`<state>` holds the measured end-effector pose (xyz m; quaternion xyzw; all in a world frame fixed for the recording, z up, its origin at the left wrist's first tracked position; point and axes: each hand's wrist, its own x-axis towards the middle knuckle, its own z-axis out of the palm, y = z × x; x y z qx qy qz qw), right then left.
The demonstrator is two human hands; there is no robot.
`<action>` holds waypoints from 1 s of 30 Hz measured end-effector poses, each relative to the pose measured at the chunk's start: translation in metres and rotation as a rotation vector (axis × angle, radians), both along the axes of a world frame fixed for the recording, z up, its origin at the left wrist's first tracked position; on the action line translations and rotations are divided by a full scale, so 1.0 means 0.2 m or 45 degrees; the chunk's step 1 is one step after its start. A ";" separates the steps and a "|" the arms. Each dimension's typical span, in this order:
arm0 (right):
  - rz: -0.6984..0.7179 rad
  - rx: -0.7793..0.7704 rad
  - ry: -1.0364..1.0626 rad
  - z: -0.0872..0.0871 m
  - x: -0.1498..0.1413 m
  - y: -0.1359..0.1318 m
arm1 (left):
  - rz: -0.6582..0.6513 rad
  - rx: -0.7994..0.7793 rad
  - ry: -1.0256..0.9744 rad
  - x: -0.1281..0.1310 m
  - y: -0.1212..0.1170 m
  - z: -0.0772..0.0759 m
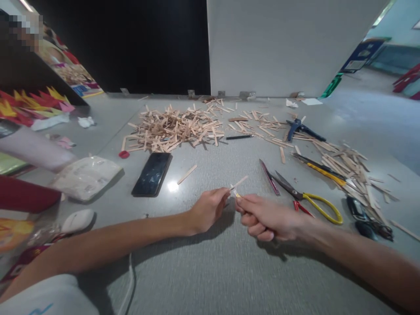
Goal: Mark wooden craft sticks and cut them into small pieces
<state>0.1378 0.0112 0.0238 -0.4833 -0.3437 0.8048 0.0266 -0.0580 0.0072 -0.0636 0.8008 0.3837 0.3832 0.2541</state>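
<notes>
My left hand (210, 210) pinches the near end of a thin wooden craft stick (242, 180), which points up and to the right. My right hand (262, 216) is close beside it, its fingers wrapped round a slim thing whose pale, yellowish tip (236, 193) touches or nearly touches the stick. Most of that thing is hidden in the fist. A single loose stick (187, 174) lies beyond my left hand. To the right are a dark red pen-like tool (269, 177) and scissors with yellow handles (323, 210).
A big pile of wooden sticks (177, 127) lies at the back, with more sticks (348, 164) at the right. A phone (152, 175), a plastic packet (87, 177), a white mouse (78, 220), blue cutters (300, 127) and a yellow utility knife (324, 173) lie around. A panel (278, 48) stands behind.
</notes>
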 end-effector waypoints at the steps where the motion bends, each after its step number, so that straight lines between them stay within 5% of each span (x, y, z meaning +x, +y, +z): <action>1: -0.070 0.038 -0.008 -0.02 -0.02 -0.03 | 0.002 0.001 0.004 0.00 0.00 0.00; 4: -0.122 0.098 0.011 -0.04 -0.04 -0.07 | -0.014 0.004 0.016 -0.01 0.00 0.01; 10: 0.237 -0.114 0.017 0.03 0.06 0.08 | -0.045 0.004 0.006 -0.01 0.00 0.01; 15: -0.187 0.106 -0.030 -0.03 -0.07 -0.05 | -0.042 0.005 -0.016 0.00 0.00 -0.01; 22: 0.030 -0.028 -0.026 0.04 -0.03 0.01 | -0.059 0.023 -0.003 -0.01 0.00 -0.01; 30: -0.179 0.154 -0.038 -0.09 -0.12 -0.14 | -0.066 0.044 0.039 0.00 0.00 -0.03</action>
